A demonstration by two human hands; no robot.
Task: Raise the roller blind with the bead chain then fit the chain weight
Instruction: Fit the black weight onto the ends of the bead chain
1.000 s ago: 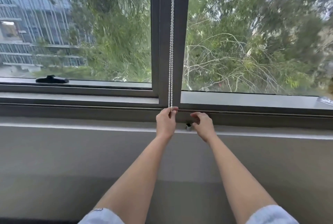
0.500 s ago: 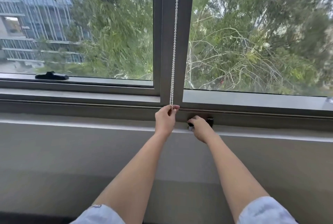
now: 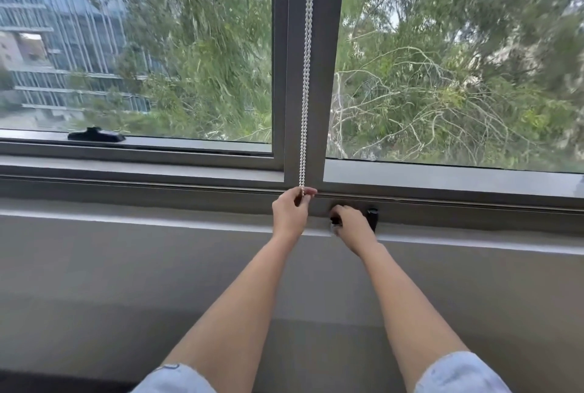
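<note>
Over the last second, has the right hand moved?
Yes. The right hand dropped from beside the left hand down onto the small black fitting below the window frame.

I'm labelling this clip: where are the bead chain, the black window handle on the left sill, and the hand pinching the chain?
bead chain point(image 3: 306, 76): head view, mid-length of strand.
black window handle point(image 3: 94, 135): head view, its middle.
left hand point(image 3: 289, 212): head view, back of hand.

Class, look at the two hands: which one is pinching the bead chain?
The left hand pinches the bead chain; the right hand rests lower, by a small black fitting.
</note>
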